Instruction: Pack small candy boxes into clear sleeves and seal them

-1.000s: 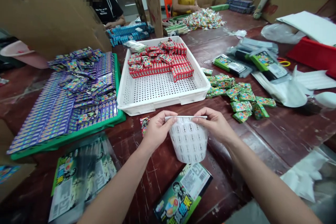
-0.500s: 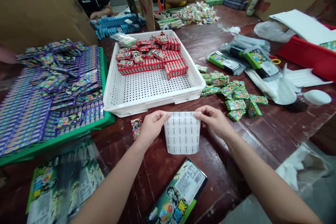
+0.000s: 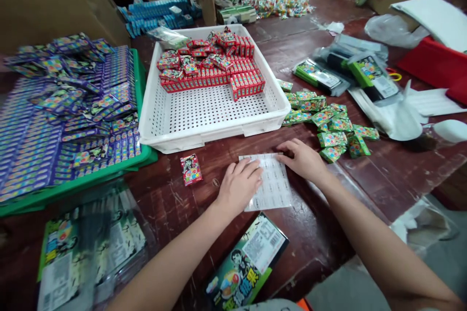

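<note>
A sheet of round clear stickers (image 3: 275, 182) lies flat on the dark red table in front of me. My left hand (image 3: 239, 182) rests on its left part, palm down with the fingers stretched out. At the sheet's upper right corner is my right hand (image 3: 301, 160), its thumb by the edge and its fingers loosely bent and apart. Just below the sheet, a flat green-and-black candy pack (image 3: 248, 262) with a barcode label lies at a slant. To the left of my left hand is a small red candy box (image 3: 190, 169).
A white perforated tray (image 3: 204, 138) holds red boxes. Left of it, a green tray (image 3: 144, 155) is heaped with purple boxes. Loose green boxes (image 3: 333, 126) lie to the right. Printed pouches (image 3: 95, 248) sit at the lower left. Two people are across the table.
The sticker sheet has gone from being held up by its top corners to lying on the table. My left hand has let go of its corner and spread over it.
</note>
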Demonstrator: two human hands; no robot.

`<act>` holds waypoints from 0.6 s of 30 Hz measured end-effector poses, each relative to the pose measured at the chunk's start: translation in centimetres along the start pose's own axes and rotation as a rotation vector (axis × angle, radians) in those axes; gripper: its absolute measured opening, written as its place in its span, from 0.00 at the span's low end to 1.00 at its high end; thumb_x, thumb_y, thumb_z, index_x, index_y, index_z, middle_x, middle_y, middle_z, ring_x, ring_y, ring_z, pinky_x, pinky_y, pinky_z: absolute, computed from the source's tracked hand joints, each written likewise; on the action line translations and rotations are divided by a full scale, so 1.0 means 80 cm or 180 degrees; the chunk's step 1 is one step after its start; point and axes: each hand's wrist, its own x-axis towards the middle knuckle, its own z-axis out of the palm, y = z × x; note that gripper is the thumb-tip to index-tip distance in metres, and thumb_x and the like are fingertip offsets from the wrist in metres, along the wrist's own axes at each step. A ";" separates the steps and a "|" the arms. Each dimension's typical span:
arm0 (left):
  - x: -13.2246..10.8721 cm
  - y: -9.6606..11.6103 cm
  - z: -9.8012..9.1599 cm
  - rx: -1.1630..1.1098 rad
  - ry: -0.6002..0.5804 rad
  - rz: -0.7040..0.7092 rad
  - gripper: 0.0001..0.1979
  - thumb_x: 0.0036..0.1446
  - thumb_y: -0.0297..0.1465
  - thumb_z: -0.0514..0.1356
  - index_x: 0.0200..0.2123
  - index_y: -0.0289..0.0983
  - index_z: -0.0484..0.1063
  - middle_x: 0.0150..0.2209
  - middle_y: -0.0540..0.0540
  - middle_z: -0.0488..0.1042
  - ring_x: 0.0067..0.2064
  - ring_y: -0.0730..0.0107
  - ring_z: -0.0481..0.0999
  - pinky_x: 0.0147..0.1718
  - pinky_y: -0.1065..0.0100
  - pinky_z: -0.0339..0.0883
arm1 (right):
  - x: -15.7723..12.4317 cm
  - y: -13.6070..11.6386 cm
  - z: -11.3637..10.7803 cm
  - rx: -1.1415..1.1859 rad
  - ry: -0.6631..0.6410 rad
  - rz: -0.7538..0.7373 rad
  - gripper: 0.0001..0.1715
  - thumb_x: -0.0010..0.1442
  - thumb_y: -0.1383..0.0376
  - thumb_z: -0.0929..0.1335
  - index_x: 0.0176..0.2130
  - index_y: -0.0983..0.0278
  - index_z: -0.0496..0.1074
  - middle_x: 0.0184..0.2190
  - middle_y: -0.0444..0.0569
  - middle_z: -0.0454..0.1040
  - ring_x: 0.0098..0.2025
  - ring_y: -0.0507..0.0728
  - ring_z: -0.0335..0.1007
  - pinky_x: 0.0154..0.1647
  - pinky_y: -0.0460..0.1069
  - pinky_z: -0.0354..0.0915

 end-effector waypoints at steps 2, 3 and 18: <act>-0.002 0.001 0.009 0.0065 -0.0141 -0.0043 0.15 0.70 0.35 0.56 0.57 0.47 0.74 0.63 0.49 0.73 0.64 0.50 0.66 0.59 0.48 0.55 | 0.003 -0.002 -0.011 -0.0280 -0.0049 -0.0280 0.06 0.61 0.58 0.72 0.38 0.54 0.80 0.41 0.47 0.77 0.42 0.59 0.73 0.41 0.53 0.66; -0.003 0.000 0.011 0.0093 -0.0154 -0.0069 0.16 0.70 0.35 0.56 0.57 0.48 0.74 0.64 0.50 0.72 0.63 0.50 0.66 0.58 0.48 0.55 | 0.006 -0.003 -0.017 -0.0338 -0.0053 -0.0438 0.07 0.62 0.58 0.70 0.37 0.54 0.80 0.41 0.48 0.77 0.44 0.59 0.73 0.42 0.54 0.67; -0.023 0.030 -0.007 0.0319 -0.0094 -0.0073 0.17 0.69 0.36 0.58 0.59 0.44 0.73 0.70 0.51 0.62 0.60 0.47 0.61 0.54 0.46 0.57 | -0.062 -0.072 -0.031 0.1630 0.0172 -0.0542 0.29 0.63 0.58 0.71 0.60 0.55 0.61 0.37 0.45 0.74 0.39 0.57 0.73 0.43 0.53 0.69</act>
